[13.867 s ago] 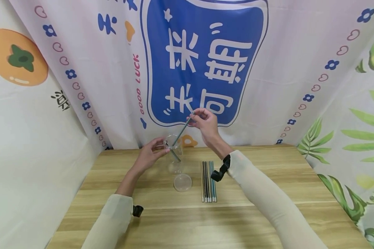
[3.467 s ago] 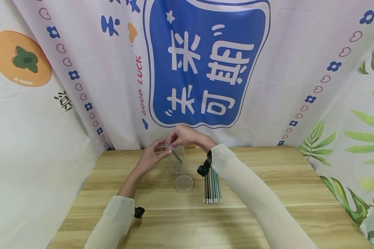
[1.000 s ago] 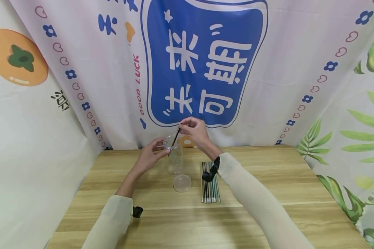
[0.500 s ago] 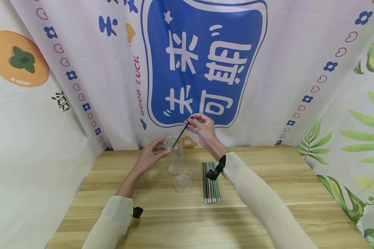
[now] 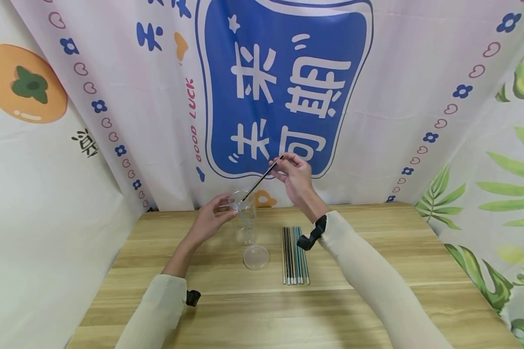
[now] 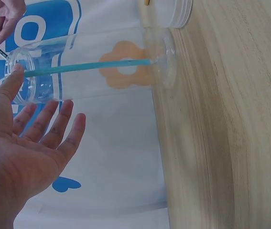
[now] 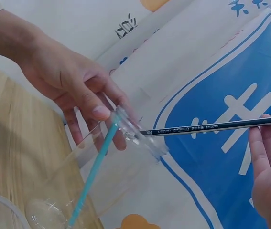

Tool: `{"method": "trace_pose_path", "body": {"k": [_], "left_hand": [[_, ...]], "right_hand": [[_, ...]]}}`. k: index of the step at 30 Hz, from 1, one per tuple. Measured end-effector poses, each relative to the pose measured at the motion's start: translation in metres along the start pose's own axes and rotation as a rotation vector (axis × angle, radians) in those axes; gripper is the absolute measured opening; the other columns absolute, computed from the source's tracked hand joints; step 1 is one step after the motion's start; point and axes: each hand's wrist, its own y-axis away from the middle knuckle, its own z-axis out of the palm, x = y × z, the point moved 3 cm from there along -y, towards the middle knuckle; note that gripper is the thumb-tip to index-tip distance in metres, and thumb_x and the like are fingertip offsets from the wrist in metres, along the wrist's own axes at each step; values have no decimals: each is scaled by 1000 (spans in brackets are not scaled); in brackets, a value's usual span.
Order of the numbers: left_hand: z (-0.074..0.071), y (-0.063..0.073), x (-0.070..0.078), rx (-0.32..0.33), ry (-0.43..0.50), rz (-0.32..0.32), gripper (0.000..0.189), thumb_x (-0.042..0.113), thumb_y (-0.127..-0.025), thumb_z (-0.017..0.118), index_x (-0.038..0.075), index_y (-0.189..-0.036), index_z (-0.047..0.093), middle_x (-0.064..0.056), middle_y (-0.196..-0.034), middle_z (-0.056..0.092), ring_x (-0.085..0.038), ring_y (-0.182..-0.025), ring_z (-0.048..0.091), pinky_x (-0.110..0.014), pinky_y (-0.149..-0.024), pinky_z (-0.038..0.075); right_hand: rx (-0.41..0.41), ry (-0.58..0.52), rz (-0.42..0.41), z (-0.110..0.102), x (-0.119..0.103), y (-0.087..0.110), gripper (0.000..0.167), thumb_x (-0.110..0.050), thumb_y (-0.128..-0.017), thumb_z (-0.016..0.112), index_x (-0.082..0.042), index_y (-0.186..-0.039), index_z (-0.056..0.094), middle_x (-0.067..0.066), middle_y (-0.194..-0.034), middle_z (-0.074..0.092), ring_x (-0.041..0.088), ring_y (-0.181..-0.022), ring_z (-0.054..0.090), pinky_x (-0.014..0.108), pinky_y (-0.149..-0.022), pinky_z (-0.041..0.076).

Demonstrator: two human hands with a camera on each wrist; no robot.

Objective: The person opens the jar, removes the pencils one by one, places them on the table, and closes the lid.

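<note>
In the head view a clear, tall jar stands on the table, its mouth at the top. My left hand holds it by the neck, thumb at the near side of the rim. Leaning inside the jar is a teal pencil. My right hand, up to the right of the jar, pinches a black pencil near its upper end. That pencil slants down to the left, its lower tip at the jar's mouth, as the right wrist view also shows.
A round clear lid lies in front of the jar. To its right, several pencils in black, teal and tan lie side by side on the wooden table, eraser ends toward me. A printed curtain hangs behind the table's back edge.
My right hand has drawn the black pencil up and right, out of the jar down to its tip. Long before, it held a teal pencil there. One more pencil lies in the row. Left hand stays put.
</note>
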Motion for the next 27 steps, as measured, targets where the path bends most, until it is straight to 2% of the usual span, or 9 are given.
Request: {"method": "trace_pose_path", "body": {"k": [4,12,22,27], "left_hand": [[0,0,0,-1,-2,0,61,12,-97,79,0,-150,52,-24,-142,64,-43,-129,65,-51,-102,60],[0,0,-1,-8,6,9,63,15,-97,80,0,-151,52,-25,-144,63,-44,-129,64,-51,-102,60],[0,1,-2,-9,1,2,62,14,-98,79,1,-151,52,-24,-145,63,-44,-130,63,-51,-102,60],[0,0,-2,-11,0,-9,63,16,-98,79,1,-152,50,-26,-146,60,-44,-132,62,-52,-103,59]], "right_hand": [[11,-42,-20,-2,-9,1,6,5,-102,63,0,-106,62,11,-100,70,25,-97,75,36,-84,67],[34,-73,-57,-4,-29,8,14,6,-102,61,-6,-96,64,12,-98,71,24,-92,77,35,-78,67],[65,-109,-43,-20,-47,21,11,5,-103,61,-5,-99,62,12,-96,72,24,-90,76,35,-79,68],[83,-117,-29,-30,-52,26,12,5,-103,60,-5,-99,61,11,-94,74,23,-86,75,32,-76,67]]}}
